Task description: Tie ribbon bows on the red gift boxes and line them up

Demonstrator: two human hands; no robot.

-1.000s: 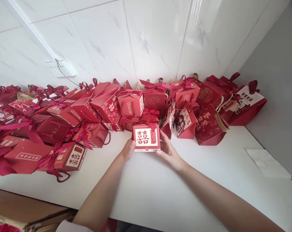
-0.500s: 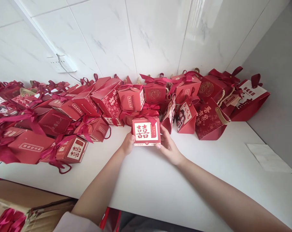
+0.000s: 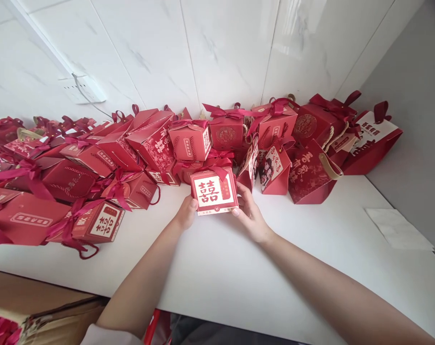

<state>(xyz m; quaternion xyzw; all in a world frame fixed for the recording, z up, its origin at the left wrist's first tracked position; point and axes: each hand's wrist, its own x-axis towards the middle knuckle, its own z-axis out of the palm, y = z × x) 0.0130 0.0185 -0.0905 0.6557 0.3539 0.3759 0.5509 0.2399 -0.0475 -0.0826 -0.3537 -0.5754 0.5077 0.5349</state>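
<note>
Between my two hands is a red gift box (image 3: pixel 213 194) with a white label, red double-happiness characters and a dark red ribbon on top. My left hand (image 3: pixel 187 211) is closed on its left side, the thumb at the front edge and the other fingers mostly hidden. On the opposite side, my right hand (image 3: pixel 252 215) grips the box with its thumb at the lower right corner and fingers along the side. Just behind it stands another red box (image 3: pixel 190 140) with a ribbon.
Many red gift boxes (image 3: pixel 33 216) crowd the white table (image 3: pixel 217 268) along the tiled wall. A dark red bag-shaped box (image 3: pixel 309 177) stands to the right. White paper (image 3: pixel 399 230) lies at far right. An open cardboard carton (image 3: pixel 41 306) with red ribbons sits lower left.
The held box has tilted slightly, its right side turning. Both hands stay on it. The whole view has shifted a little, so the boxes appear further left.
</note>
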